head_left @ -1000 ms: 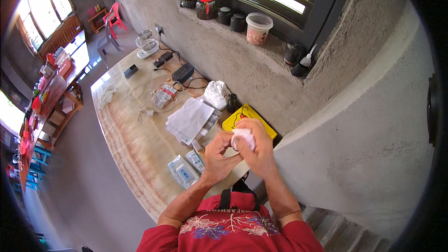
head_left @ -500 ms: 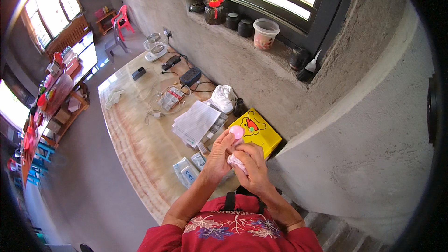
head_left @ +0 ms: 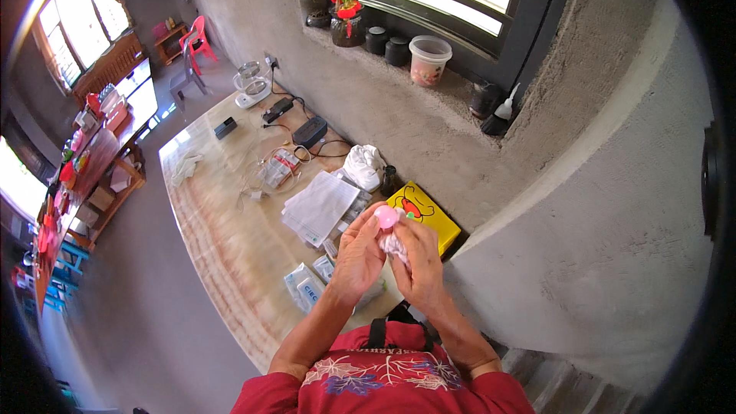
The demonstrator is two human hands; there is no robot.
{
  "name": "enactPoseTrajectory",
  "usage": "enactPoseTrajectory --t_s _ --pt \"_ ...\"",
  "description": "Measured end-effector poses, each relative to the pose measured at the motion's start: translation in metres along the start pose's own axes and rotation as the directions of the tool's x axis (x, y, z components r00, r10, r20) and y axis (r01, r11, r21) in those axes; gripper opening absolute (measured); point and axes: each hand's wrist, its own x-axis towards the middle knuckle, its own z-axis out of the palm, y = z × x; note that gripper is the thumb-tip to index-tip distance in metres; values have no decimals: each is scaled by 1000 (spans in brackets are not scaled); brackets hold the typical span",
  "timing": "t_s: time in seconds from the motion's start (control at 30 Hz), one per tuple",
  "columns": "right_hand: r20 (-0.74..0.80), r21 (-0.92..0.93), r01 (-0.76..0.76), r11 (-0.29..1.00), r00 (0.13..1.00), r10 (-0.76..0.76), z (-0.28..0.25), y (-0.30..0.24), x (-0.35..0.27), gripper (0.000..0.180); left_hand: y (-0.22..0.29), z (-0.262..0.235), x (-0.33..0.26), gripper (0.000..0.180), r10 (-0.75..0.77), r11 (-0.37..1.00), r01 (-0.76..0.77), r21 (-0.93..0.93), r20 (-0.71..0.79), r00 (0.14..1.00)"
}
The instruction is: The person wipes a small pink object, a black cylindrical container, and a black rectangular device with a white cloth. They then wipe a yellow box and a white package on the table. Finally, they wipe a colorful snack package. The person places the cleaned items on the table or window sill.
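Note:
My left hand [head_left: 359,258] is closed, its thumb and fingers pinching a shiny pink round object [head_left: 386,217] whose exact kind I cannot make out. My right hand [head_left: 420,261] is closed around a crumpled pale pink and white cloth [head_left: 393,247], which it presses up against the pink object. A small green piece [head_left: 412,215] shows at the right fingertips; I cannot tell what it belongs to. Behind both hands lies a yellow box [head_left: 435,222] with a cartoon face, partly covered by the right hand.
The marble-patterned table [head_left: 207,207] holds paper sheets [head_left: 316,203], a wet-wipes pack [head_left: 305,285], a white bag [head_left: 363,167], a dark power strip [head_left: 310,132] and cables. Along the wall, a window sill carries a potted plant [head_left: 346,23] and a plastic tub [head_left: 428,61].
My right hand has moved up, bringing the cloth against the pink object. Its fingers now reach beside that object. My left hand keeps its hold, and the view has shifted slightly.

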Motion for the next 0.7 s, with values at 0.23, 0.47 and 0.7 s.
enactPoseTrajectory --t_s 0.23,0.47,0.7 --pt "92 325 -358 875 933 347 -24 -1 -19 40 -5 -6 -2 35 -48 995 53 -88 63 997" --pt "-62 20 8 1000 998 -6 -15 -4 25 43 -17 -3 -3 36 -38 999 37 23 29 999" --pt "111 -142 168 975 982 -153 4 -4 -15 38 -7 -5 -2 31 -92 996 91 -21 -54 994"
